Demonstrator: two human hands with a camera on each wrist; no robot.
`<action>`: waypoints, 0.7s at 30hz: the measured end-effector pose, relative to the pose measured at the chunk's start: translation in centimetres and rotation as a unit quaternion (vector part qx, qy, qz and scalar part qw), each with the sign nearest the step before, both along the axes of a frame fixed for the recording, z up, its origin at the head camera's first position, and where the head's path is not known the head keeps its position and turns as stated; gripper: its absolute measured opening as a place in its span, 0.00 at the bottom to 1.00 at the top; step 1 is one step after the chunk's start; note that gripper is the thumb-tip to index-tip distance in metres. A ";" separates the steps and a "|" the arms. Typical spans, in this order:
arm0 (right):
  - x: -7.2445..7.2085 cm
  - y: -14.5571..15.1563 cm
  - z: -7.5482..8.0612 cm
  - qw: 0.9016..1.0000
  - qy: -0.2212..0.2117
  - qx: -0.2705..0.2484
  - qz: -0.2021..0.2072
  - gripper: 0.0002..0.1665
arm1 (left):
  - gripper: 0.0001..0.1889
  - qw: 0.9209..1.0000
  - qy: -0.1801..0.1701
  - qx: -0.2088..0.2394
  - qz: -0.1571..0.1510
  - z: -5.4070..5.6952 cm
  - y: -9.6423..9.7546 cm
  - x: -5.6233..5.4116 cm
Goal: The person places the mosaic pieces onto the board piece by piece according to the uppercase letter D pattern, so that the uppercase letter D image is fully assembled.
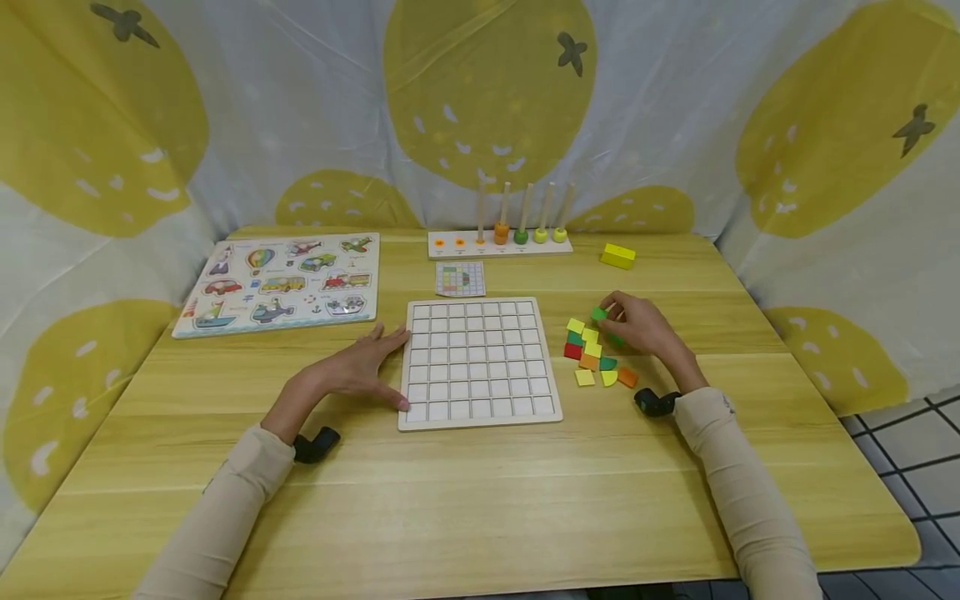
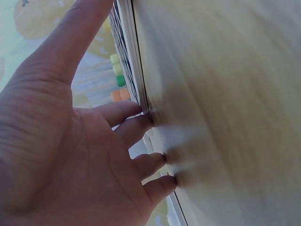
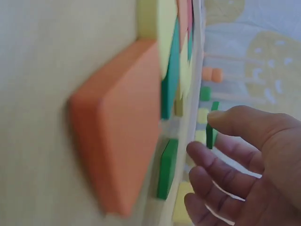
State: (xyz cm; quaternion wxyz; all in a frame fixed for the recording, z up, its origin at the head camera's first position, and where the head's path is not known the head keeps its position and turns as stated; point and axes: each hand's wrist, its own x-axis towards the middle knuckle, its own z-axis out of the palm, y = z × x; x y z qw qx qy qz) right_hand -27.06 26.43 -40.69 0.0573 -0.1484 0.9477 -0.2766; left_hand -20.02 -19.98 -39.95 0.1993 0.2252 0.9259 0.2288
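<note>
A white grid board (image 1: 480,362) with a pale wooden rim lies on the table. My left hand (image 1: 352,367) rests at its left side, thumb and fingers spread; the left wrist view shows the fingertips (image 2: 160,186) on the table against the board's edge. To the right of the board, my right hand (image 1: 645,325) pinches a small green tile (image 3: 210,136) between thumb and fingers. Below that hand lies another green tile (image 3: 168,169). Beside it is a loose cluster of yellow, red, green and orange tiles, among them a red tile (image 1: 573,352) and an orange tile (image 1: 627,377).
Behind the board lies a printed pattern card (image 1: 460,279), and beyond it a peg stand (image 1: 500,244) with coloured beads. A vehicle puzzle board (image 1: 281,287) lies at the back left. Yellow blocks (image 1: 617,256) sit at the back right. A patterned curtain (image 1: 337,100) hangs behind the table.
</note>
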 end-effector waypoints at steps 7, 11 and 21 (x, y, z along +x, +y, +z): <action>-0.5 -2.7 0.9 0.997 0.018 -0.071 0.022 0.19 | 0.62 1.000 -0.001 0.001 -0.004 0.0 0.0 -0.1; -0.8 -4.6 1.5 0.993 0.009 -0.114 0.044 0.18 | 0.62 1.000 -0.003 0.003 -0.003 0.0 0.0 -0.1; -1.8 -9.8 1.4 0.981 -0.028 -0.171 0.088 0.17 | 0.62 1.000 -0.011 0.005 -0.002 -0.1 -0.1 -0.2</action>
